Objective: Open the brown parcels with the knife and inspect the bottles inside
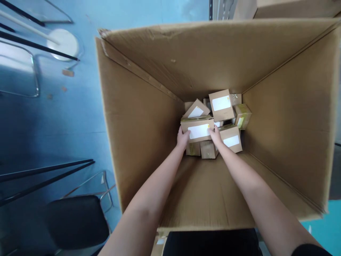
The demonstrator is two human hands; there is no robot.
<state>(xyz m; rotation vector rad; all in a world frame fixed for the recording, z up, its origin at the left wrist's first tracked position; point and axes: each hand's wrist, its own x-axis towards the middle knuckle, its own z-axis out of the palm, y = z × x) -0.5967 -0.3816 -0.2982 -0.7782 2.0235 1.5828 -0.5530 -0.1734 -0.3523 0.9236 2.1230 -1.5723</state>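
Blue floor [87, 142] surrounds the work on the left, where we see a chair with a dark seat [76, 222] at lower left and a white round base [62, 44] with a pale pole at upper left. Occupying most of the view is a large carton [138, 121], open toward us, its tall brown walls converging on a heap of small cardboard boxes at the far end. Within it we locate the held box [197, 138], a taped brown box bearing a white label [197, 131] with a small yellow mark, at the near side of the heap. Both arms reach into the carton. We observe the left hand [183, 138] gripping the box's left end, thumb on the labelled face, and the right hand [215, 135] gripping its right end, thumb beside the label; the other fingers are largely hidden. Behind the held box we note a tilted box [198, 106] and, to its right, an upper box [221, 105] with a white label. Farther right lies a box with yellowish tape [243, 115]; nearer, beside the right hand, sits another labelled box [231, 138]. Below the held box we distinguish two further boxes [209, 150], side by side.
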